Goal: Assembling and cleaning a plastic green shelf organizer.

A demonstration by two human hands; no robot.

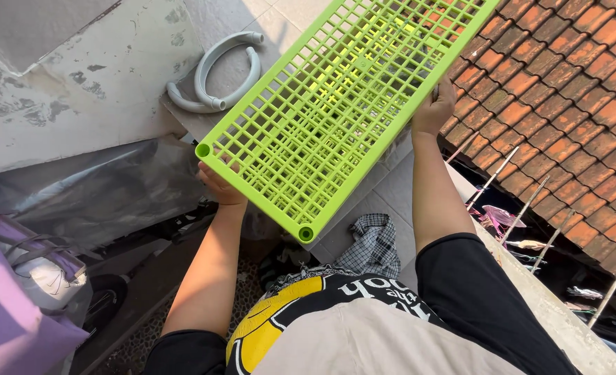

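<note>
Left hand [219,186]: arm extended forward and upward from the lower frame, forearm bare. The hand sits under the near short edge of the green grid panel [336,104], close to one corner socket. Most of the hand is hidden by the panel; its grip is closed on that edge, fingers behind the lattice.

Right hand [433,110]: arm raised higher, elbow bent, black sleeve at the upper arm. The grip is clamped on the panel's long right edge, about halfway along it, thumb side toward the camera.

Green grid panel: a long rectangular plastic shelf, bright lime green, square lattice openings throughout, round sockets at the two near corners. It is held in the air between both hands, tilted, with its far end running out of the top of the frame. It is lit by strong sun.

Surroundings: curved grey pipe pieces [214,73] lie on a pale ledge beyond the panel. A red tiled roof [572,90] fills the right side. A checked cloth [374,243] lies below the panel.
</note>
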